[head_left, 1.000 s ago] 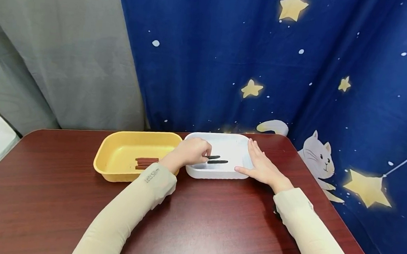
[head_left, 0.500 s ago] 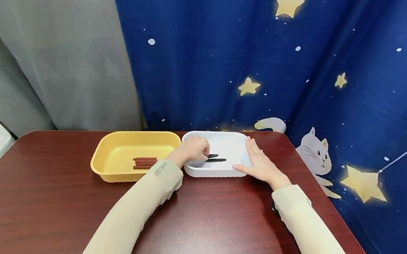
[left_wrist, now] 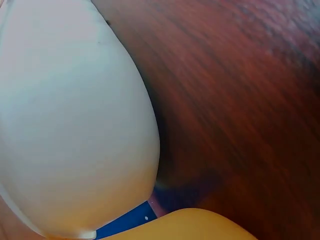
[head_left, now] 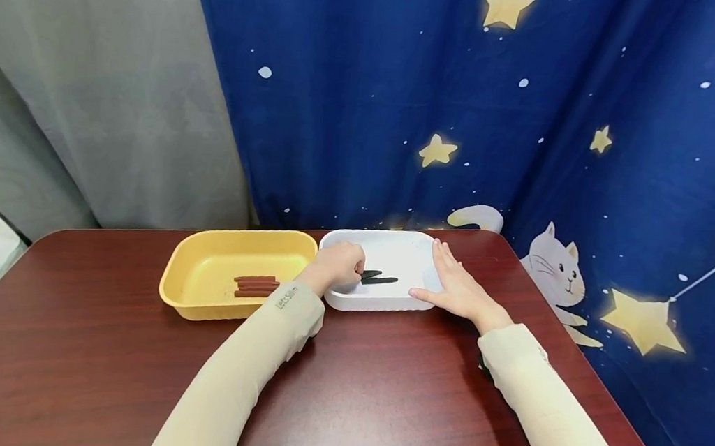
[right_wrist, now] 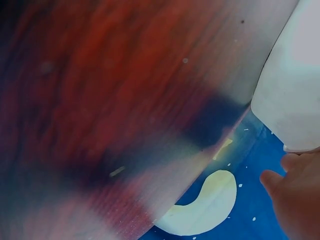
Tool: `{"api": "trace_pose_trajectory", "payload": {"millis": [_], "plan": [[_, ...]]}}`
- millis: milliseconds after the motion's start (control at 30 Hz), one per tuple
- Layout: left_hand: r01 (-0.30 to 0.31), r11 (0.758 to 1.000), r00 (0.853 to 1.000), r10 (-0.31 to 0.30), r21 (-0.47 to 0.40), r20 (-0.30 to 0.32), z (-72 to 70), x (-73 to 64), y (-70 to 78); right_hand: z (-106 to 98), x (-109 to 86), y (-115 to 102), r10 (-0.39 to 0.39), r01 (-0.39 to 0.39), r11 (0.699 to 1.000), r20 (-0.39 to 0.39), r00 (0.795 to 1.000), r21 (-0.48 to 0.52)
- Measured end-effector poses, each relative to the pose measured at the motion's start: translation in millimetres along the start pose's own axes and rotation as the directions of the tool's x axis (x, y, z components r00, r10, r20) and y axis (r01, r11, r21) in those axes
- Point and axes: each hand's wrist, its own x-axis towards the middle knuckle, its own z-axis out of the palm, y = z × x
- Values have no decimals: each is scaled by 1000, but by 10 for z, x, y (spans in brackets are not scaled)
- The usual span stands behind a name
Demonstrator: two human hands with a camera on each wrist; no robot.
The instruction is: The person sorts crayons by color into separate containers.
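Note:
In the head view, my left hand (head_left: 337,263) reaches into a white tray (head_left: 376,307), fingers curled down and pinching the left end of a slim black stick (head_left: 371,274), like a crayon. A second black stick (head_left: 380,281) lies just in front of it on the tray floor. The fingertips are partly hidden by the back of the hand. My right hand (head_left: 459,290) is spread with straight fingers against the tray's right wall, thumb over the front rim. The left wrist view shows mostly a pale sleeve (left_wrist: 75,115); in the right wrist view part of the right hand (right_wrist: 295,195) appears.
To the left, touching or close beside the white tray, stands a yellow tray (head_left: 199,311) with several reddish-brown sticks (head_left: 256,286) inside, partly behind the left forearm. Both trays stand near the back edge of a dark red-brown table (head_left: 369,392). Curtains (head_left: 354,111) hang behind it.
The view has shifted slightly. My left hand and the black stick at its fingers have moved a little left in the tray. The right hand keeps its place on the tray wall.

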Motion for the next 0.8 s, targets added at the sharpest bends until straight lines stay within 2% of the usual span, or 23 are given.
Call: {"api": "trace_pose_trajectory", "payload": {"millis": [267, 467, 633, 800], "plan": [[-1, 1000, 1000, 1, 11, -7, -14, -40, 4, 24, 12, 3, -7, 7, 1000, -7, 1000, 3], [-60, 995, 997, 64, 76, -49, -124, -162, 66, 17, 10, 3, 0, 0, 1000, -1, 1000, -6], [-135, 989, 985, 141, 62, -102, -255, -392, 114, 4, 22, 38, 2, -2, 999, -4, 1000, -34], [-204, 978, 956, 209, 44, -205, -364, -757, 57, 1, 34, 51, -6, 6, 999, -3, 1000, -53]]}}
